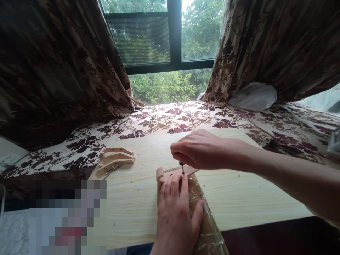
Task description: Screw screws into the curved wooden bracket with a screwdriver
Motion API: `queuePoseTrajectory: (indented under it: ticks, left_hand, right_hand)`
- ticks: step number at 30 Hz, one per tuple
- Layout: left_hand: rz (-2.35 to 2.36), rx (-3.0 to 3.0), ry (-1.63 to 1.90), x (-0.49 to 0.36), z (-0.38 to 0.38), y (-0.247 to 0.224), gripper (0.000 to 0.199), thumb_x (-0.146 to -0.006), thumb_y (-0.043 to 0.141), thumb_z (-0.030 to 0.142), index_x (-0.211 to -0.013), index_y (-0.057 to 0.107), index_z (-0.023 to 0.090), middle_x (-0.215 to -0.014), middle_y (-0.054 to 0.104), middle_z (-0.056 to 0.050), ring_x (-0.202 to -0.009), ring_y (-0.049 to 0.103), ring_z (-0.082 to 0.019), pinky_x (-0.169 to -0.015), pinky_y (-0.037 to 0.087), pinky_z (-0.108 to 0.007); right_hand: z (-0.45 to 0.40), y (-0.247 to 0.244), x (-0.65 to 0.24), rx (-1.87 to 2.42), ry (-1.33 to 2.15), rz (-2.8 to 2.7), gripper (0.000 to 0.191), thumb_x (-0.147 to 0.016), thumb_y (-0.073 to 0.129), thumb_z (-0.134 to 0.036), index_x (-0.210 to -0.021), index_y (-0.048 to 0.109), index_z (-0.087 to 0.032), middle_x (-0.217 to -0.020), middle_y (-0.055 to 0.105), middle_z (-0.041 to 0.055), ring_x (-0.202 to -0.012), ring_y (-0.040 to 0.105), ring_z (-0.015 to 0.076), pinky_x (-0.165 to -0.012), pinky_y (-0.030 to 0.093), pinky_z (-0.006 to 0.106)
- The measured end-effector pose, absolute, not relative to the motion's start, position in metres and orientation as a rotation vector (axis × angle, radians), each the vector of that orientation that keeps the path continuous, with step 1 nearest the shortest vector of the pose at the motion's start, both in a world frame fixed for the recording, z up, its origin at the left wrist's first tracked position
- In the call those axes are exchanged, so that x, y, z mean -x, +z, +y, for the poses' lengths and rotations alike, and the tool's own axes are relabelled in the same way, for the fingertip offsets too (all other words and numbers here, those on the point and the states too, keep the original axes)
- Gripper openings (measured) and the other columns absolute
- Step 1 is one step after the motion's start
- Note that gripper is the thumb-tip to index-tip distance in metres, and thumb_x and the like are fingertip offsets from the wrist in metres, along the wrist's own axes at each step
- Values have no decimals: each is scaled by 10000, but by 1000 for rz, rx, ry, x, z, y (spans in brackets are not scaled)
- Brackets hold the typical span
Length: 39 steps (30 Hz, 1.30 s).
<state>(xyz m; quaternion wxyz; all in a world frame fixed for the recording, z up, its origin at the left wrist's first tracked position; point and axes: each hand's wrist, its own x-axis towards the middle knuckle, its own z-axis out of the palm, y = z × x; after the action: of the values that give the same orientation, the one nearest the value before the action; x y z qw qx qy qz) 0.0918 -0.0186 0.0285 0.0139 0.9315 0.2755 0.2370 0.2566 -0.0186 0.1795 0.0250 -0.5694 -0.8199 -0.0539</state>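
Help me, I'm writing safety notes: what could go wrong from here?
The driver might slip into the left hand, whose fingertips are close to its tip. The wooden piece could shift on the wrapped package if the left hand's hold slackens. A knock might scatter the loose metal bits.

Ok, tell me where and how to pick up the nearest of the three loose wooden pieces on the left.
Best grip the near piece by its straight right end, coming from the right and slightly above. That end points out over bare board, while screws lie along its near side and the middle piece sits close behind.
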Motion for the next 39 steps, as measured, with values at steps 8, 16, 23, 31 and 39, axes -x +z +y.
queuePoseTrajectory:
  ticks: [8, 16, 23, 31, 39]
  left_hand:
    - [851, -2896, 749, -91, -18, 29, 583, -859, 508, 372, -1363, 398, 101, -1341, 427, -164, -1245, 382, -324, -1025, 383, -499]
    - [847, -2904, 793, -91, -17, 26, 591, -846, 526, 379, -1358, 416, 106, -1333, 447, -162, -1238, 402, -325, -1020, 384, -480]
    - [840, -2905, 790, -92, -17, 27, 594, -844, 529, 370, -1357, 416, 91, -1336, 446, -171, -1237, 407, -328, -1017, 384, -482]
    - [847, -2923, 788, -91, -17, 25, 605, -851, 517, 389, -1367, 399, 95, -1337, 439, -172, -1234, 405, -330, -1005, 398, -490]
    - [842, -2908, 757, -90, -17, 27, 583, -865, 502, 378, -1369, 393, 105, -1344, 435, -166, -1248, 393, -319, -1020, 388, -490]
  right_hand:
    - [-17, 181, -258, 1872, -216, -2488, 233, -882, 433, -238, -712, 575, -166, -587, 548, 2, -490, 227, 90, -494, 165, 271]
    - [-22, 183, -257, 1780, -100, -2586, 200, -878, 434, -205, -729, 563, -171, -609, 553, -3, -504, 248, 96, -492, 179, 267]
    - [-18, 184, -260, 1862, -153, -2527, 225, -886, 429, -239, -736, 577, -161, -591, 546, 9, -501, 273, 95, -496, 185, 270]
    - [-22, 185, -259, 1767, -8, -2571, 162, -840, 453, -165, -726, 566, -186, -591, 522, -17, -503, 261, 93, -502, 178, 269]
    - [-19, 185, -261, 1862, -81, -2499, 232, -853, 414, -203, -690, 576, -174, -560, 520, 6, -485, 258, 99, -506, 181, 279]
